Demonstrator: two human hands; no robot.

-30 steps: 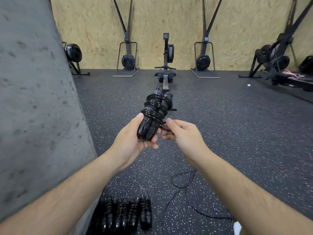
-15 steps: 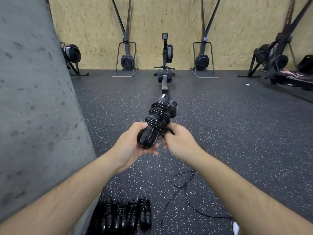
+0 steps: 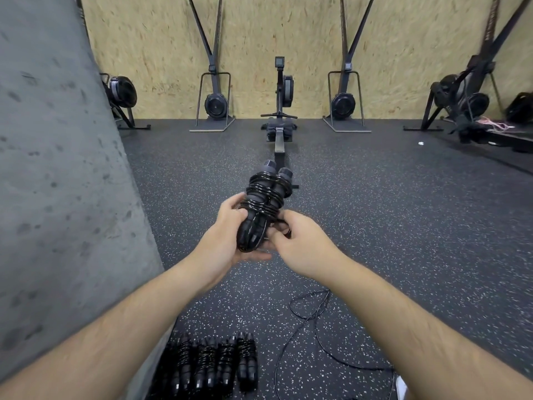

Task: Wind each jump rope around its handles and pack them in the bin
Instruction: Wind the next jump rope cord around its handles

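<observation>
At the centre of the head view I see both bare forearms reaching forward, and the two hands meet around one wound jump rope (image 3: 266,203). Its two black handles lie side by side, pointing up and away from me, and the black cord is coiled many times around their middle. My left hand (image 3: 227,238) carries the lower end of the handles: the palm is under them, the thumb lies on the upper side against the coils, and the fingers curl below. My right hand (image 3: 300,241) is just beside it, touching the bundle from the right; its fingers are bent and pinch the end of the cord near the bottom of the handles. How the cord end sits I cannot tell, it is hidden by the fingers.

Below the arms, at the lower edge, four other wound jump ropes (image 3: 213,365) lie in a row on the speckled rubber floor (image 3: 403,226), touching each other. To their right a loose black cord (image 3: 314,321) runs in curves over the floor. A grey concrete wall (image 3: 57,168) fills the left side. Far ahead, a rowing machine (image 3: 281,111) stands before the chipboard wall (image 3: 274,30), with ski trainers (image 3: 215,102) on both sides.
</observation>
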